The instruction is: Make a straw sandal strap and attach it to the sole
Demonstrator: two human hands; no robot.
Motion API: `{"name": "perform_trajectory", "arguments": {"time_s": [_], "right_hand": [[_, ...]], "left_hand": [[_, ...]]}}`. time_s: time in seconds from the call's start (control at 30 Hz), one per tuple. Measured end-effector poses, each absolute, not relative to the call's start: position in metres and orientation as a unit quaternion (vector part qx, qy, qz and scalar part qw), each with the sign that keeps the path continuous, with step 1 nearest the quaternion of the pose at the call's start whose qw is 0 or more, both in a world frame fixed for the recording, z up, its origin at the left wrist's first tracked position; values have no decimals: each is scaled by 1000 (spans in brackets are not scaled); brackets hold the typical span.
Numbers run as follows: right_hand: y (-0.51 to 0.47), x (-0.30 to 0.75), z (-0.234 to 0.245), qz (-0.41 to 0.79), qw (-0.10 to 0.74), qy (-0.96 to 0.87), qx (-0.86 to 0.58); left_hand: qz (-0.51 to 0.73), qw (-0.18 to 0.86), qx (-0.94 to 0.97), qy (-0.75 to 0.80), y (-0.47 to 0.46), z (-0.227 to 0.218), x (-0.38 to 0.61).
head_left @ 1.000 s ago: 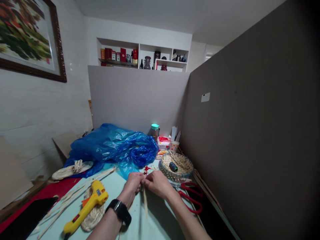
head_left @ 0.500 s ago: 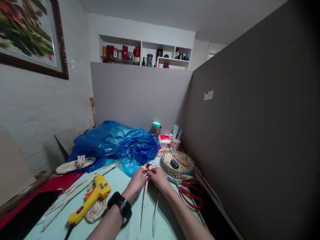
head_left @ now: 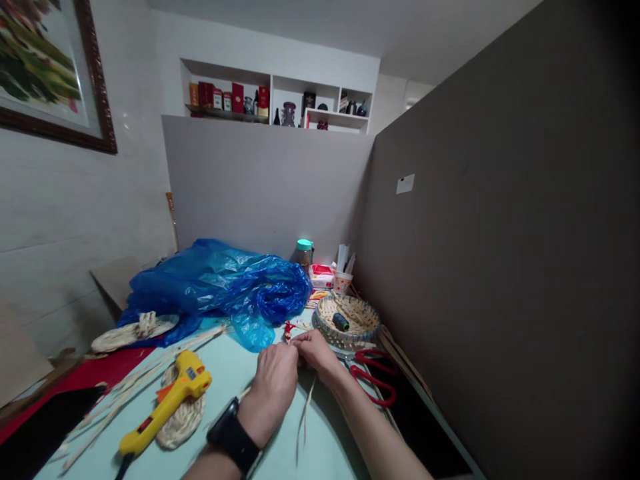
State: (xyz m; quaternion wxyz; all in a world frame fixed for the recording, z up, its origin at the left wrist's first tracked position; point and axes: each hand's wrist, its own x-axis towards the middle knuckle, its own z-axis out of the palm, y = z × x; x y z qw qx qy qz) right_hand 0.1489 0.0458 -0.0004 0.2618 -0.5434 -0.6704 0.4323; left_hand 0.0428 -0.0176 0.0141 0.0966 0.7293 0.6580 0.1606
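Fingers of the right hand point(head_left: 316, 351) pressed together beside the red-tipped piece point(head_left: 288, 329); the left hand's point(head_left: 278, 377) grip was hidden; uneven pulling risked loosening dangling strands point(head_left: 307, 412)

Fills the frame's lower middle as a pale green tabletop point(head_left: 230, 373); bears 1 blue plastic bag point(head_left: 210, 280) left of centre, 1 woven basket point(head_left: 327, 331) right of centre, straw strips point(head_left: 114, 420) lower left.

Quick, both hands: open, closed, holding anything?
Left hand: fingers curled out of view; hold cannot be told.
Right hand: fingertips by the small red piece; grip cannot be told.
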Motion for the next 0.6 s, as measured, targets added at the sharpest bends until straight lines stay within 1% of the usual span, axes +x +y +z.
{"name": "perform_trajectory", "arguments": {"time_s": [0.13, 0.3, 0.43, 0.6], "right_hand": [[50, 150, -5, 464, 268, -657, -531], [51, 152, -4, 499, 255, -650, -513], [49, 150, -5, 518, 243, -651, -498], [47, 150, -6, 511, 232, -664, -494]], "left_hand": [[176, 168, 721, 649, -16, 17, 40], [259, 287, 670, 634, 7, 28, 14], [311, 377, 600, 633, 19, 16, 9], [336, 473, 549, 602, 17, 2, 18]]}}
